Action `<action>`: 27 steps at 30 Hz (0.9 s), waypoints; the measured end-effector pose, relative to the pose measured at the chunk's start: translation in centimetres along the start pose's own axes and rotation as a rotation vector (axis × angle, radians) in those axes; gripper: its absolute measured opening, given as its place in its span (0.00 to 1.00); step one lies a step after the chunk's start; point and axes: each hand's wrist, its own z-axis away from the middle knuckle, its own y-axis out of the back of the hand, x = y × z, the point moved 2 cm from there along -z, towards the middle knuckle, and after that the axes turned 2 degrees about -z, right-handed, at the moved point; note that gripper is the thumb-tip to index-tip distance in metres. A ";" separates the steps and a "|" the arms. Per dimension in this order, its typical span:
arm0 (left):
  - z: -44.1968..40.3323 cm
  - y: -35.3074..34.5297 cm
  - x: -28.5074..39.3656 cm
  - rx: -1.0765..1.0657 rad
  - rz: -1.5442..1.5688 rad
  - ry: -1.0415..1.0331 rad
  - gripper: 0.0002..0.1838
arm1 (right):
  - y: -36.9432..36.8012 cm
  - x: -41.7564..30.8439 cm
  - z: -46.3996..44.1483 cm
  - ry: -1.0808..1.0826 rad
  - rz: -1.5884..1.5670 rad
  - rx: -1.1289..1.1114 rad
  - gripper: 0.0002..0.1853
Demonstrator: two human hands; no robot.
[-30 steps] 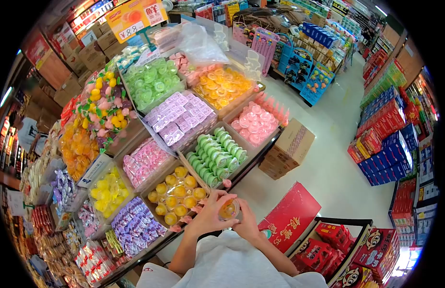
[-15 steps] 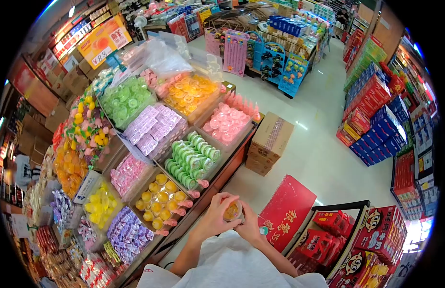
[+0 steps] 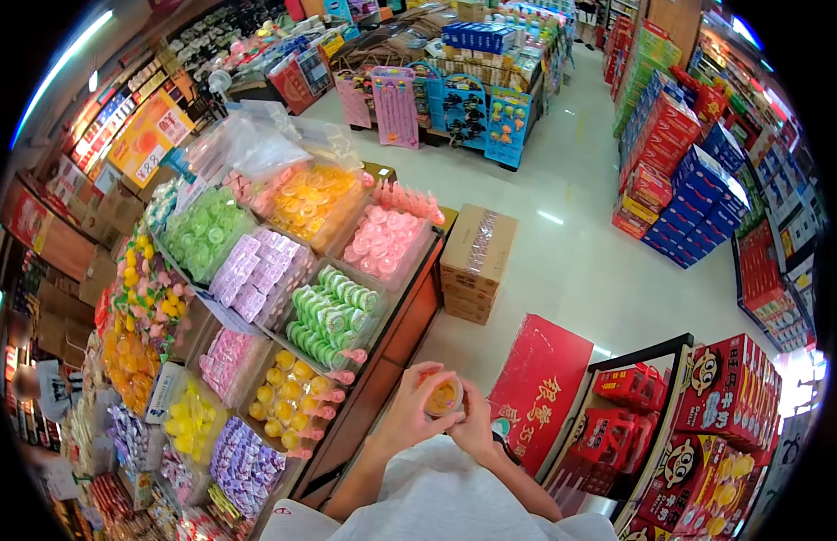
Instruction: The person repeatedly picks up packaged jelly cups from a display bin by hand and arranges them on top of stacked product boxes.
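A small round jelly cup (image 3: 442, 398) with a clear rim and orange-yellow contents is held in front of my chest. My left hand (image 3: 408, 410) curls round its left side, and my right hand (image 3: 475, 424) closes on its right side. Both hands are close together beside the candy stand. The nearest bin (image 3: 249, 417) holds round yellow jellies (image 3: 290, 397). Behind it are green-wrapped sweets (image 3: 324, 316) in rows and pink jelly cups (image 3: 382, 240).
Pink hand-shaped clips (image 3: 324, 410) line the stand's edge. Cardboard boxes (image 3: 477, 252) stand on the floor beyond it. To my right are a red board (image 3: 540, 388) and a rack of red packs (image 3: 612, 433). Stacked cartons (image 3: 689, 198) line the aisle. A person (image 3: 53, 383) is at far left.
My view has shifted, so the stand and aisle appear further left. My hands still hold the jelly cup, which is turned slightly more toward me.
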 end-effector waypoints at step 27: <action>-4.5 -8.1 4.9 -0.053 0.000 -0.201 0.32 | 9.4 -0.2 1.8 0.010 -0.097 0.244 0.37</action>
